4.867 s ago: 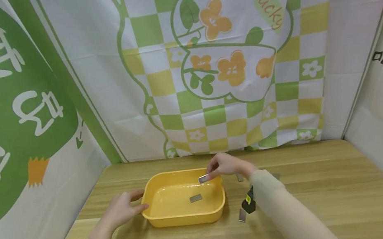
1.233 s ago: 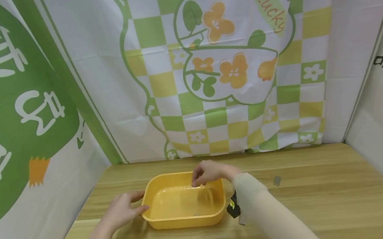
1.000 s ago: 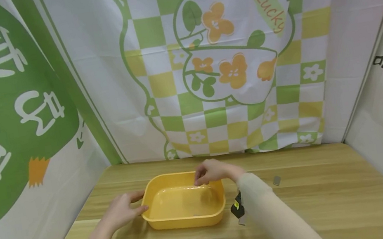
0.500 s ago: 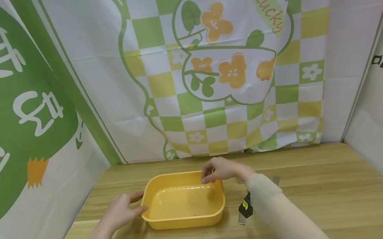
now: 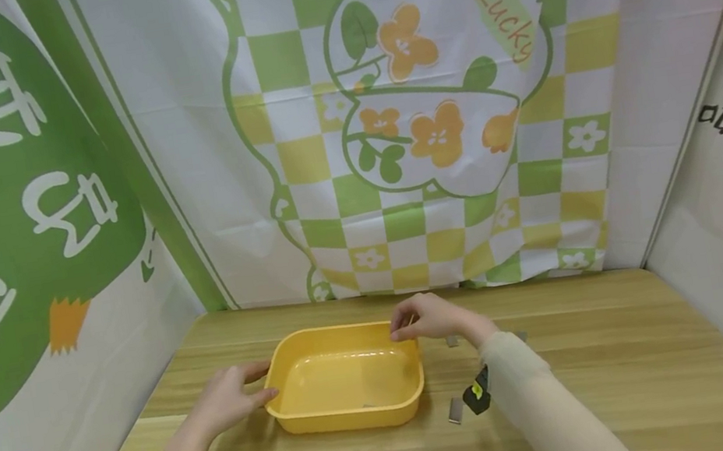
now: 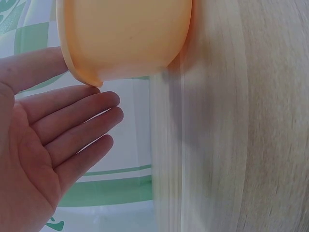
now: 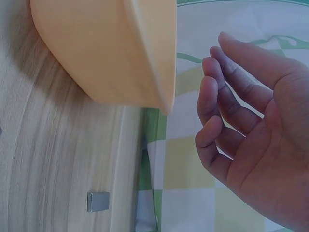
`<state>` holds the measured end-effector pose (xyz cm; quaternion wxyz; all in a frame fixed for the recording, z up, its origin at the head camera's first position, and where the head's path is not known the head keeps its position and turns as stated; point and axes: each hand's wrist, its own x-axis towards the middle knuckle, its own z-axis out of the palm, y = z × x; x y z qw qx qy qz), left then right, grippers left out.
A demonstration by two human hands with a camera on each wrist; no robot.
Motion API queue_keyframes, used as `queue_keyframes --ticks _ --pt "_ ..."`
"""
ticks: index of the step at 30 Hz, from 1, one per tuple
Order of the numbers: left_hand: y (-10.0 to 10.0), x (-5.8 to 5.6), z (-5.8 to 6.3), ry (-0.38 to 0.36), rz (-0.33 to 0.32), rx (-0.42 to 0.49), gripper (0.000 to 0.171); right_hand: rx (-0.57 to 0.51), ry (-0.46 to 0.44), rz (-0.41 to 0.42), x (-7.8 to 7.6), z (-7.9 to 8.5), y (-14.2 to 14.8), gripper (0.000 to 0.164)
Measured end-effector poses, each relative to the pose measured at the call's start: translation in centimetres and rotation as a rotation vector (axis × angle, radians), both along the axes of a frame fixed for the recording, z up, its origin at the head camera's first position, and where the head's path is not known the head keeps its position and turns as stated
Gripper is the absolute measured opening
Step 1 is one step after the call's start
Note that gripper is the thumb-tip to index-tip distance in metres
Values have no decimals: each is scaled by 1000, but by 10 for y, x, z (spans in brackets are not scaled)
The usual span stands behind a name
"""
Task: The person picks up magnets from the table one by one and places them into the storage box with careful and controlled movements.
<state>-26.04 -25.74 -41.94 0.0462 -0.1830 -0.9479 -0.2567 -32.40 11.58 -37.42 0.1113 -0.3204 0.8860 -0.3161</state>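
A yellow plastic basin (image 5: 336,421) stands on the wooden table. My left hand (image 5: 222,402) holds its left rim, thumb over the edge and forefinger against the outside; the other fingers stretch out straight in the left wrist view. Above the basin's right rim is my right hand (image 5: 433,319). Its fingers (image 7: 224,96) are loosely bent, with nothing between them and the thumb. Inside the basin, only a sliver of a small silvery metal block (image 5: 367,405) shows behind the front wall. Similar blocks lie right of the basin: one near the front (image 5: 455,410), another farther back (image 5: 452,340).
One more metal block (image 5: 522,336) is partly hidden by the right sleeve. Wooden table (image 5: 639,363) extends to both sides. A printed curtain (image 5: 436,245) hangs behind its back edge, with side curtains left and right.
About five seconds ago the right hand pinched a metal block above the basin; now it holds none. During the last second it has moved right towards the rim. The left hand stays put.
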Motion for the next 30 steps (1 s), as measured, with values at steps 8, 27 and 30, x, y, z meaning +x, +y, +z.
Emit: queue_keyframes --ticks 8,27,30 --pt "0 0 0 0 6 -10 50 -10 14 -18 4 2 7 12" --pt "0 -1 -1 -1 0 -4 51 -17 11 -61 8 -6 30 10" --pt "0 -1 -2 6 -3 -2 50 -23 9 -59 9 -7 33 10"
